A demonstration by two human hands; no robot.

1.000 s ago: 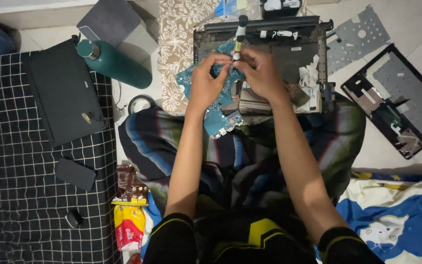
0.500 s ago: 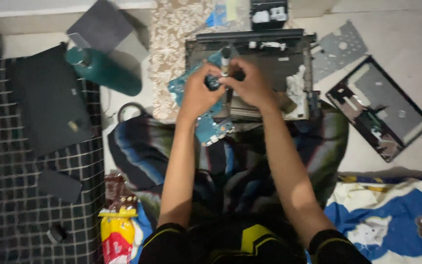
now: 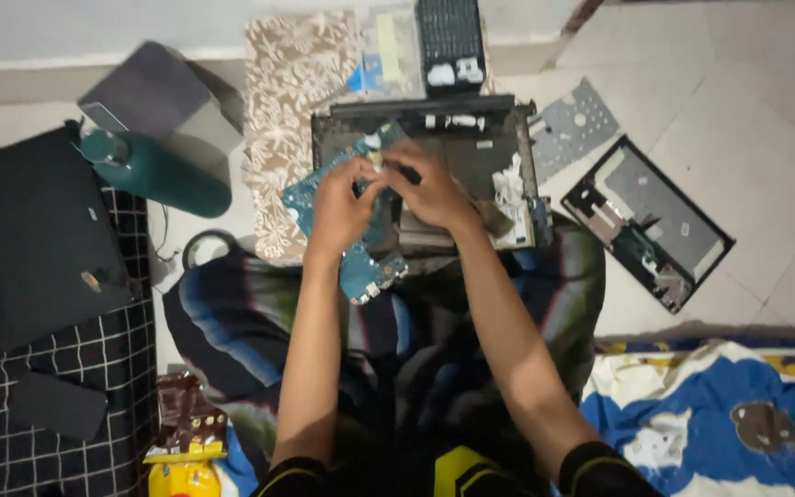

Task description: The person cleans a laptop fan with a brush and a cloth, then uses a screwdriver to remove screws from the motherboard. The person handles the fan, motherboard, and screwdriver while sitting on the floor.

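Observation:
My left hand (image 3: pixel 340 210) grips a blue-green circuit board (image 3: pixel 365 274) and holds it tilted over the left side of an opened black laptop base (image 3: pixel 480 138). My right hand (image 3: pixel 432 195) rests over the base, fingertips meeting the left hand's. They pinch a small pale-handled tool (image 3: pixel 377 159) that is mostly hidden by fingers. Both forearms reach out over a striped dark cloth (image 3: pixel 232 322) on my lap.
On the left are a teal bottle (image 3: pixel 163 175), a closed black laptop (image 3: pixel 34 244) and a phone (image 3: pixel 57 405) on checked fabric. A detached laptop panel (image 3: pixel 650 225) and a grey metal plate (image 3: pixel 572 124) lie to the right. Snack packets (image 3: pixel 186 433) are at the lower left, a blue blanket (image 3: pixel 720 423) at the lower right.
My hands have drawn closer together over the board. The tool that stood upright in my right hand is now lower and mostly covered. The camera view has shifted.

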